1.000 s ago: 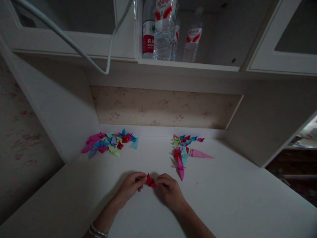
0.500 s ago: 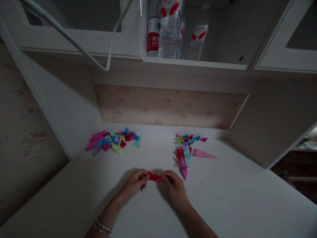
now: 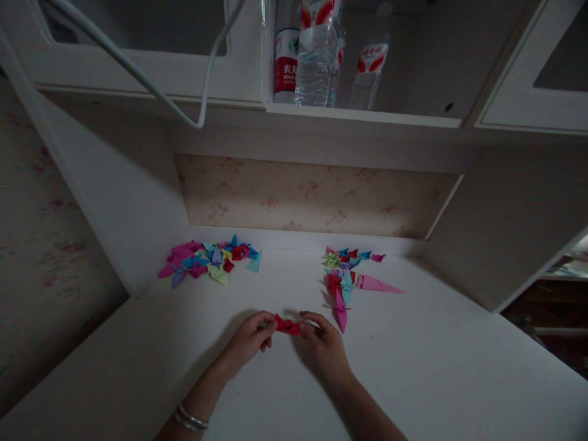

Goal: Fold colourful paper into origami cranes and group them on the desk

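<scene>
A: First entry?
B: Red folded paper (image 3: 288, 326), one piece, between the two hands over the white surface (image 3: 441, 349), near the middle.
A: Hold?
B: Left hand (image 3: 250, 335): fingers pinched together on the paper's left end. Right hand (image 3: 328, 346): index finger raised and apart from the thumb, thumb at the paper's right end; whether it grips there, I cannot tell.
A: Nearest items?
B: Cluster of folded papers (image 3: 339, 289), red, turquoise and magenta, just beyond the right hand; pink pointed paper (image 3: 377, 284) beside it, tip to the right. Behind these, a group of smaller folded papers (image 3: 350, 259), mixed colours.
A: Far left of the surface?
B: Heap of folded papers (image 3: 209, 260), mixed colours, overlapping.
A: Worn?
B: Silvery bangles (image 3: 190, 420), left wrist.
A: Above?
B: Clear plastic bottles (image 3: 316, 67), red-and-white labels, upright on a shelf (image 3: 404, 117); pale cable (image 3: 154, 90), hanging to their left.
</scene>
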Tool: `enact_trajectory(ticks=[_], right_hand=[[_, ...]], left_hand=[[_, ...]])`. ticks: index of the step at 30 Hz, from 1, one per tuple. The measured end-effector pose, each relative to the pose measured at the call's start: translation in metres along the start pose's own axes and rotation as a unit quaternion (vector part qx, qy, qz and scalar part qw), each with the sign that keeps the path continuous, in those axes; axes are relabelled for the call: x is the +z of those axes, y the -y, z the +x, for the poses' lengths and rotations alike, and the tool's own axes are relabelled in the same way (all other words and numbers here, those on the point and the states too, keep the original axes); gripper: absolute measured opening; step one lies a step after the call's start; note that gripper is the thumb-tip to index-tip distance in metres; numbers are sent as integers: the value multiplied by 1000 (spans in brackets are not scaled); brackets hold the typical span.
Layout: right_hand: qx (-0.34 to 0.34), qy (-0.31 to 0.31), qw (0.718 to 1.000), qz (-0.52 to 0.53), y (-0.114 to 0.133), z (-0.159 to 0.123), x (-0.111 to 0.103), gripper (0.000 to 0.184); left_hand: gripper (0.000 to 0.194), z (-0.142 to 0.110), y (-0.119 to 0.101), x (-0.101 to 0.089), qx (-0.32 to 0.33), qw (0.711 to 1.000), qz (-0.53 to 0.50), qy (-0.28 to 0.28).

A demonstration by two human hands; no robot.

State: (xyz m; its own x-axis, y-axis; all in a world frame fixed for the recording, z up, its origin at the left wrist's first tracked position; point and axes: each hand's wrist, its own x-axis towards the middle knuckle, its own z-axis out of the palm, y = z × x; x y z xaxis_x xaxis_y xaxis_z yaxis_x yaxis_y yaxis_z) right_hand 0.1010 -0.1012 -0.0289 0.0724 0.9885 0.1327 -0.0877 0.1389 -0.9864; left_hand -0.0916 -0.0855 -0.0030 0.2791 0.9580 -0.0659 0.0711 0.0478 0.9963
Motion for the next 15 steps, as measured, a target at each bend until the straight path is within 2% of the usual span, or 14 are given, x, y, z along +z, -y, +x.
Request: enact_trajectory(ticks=[5, 10, 15], right_hand=[[-2, 17, 1000, -20, 3, 0, 0, 32], [28, 72, 997, -22, 8, -2, 3, 33], [62, 68, 995, -47, 5, -3, 3, 34]], left_hand=[[36, 1, 2, 0, -3, 1000, 13, -13], [38, 3, 7, 0, 5, 1000, 6, -15], [40, 6, 9, -1, -5, 1000, 5, -19]])
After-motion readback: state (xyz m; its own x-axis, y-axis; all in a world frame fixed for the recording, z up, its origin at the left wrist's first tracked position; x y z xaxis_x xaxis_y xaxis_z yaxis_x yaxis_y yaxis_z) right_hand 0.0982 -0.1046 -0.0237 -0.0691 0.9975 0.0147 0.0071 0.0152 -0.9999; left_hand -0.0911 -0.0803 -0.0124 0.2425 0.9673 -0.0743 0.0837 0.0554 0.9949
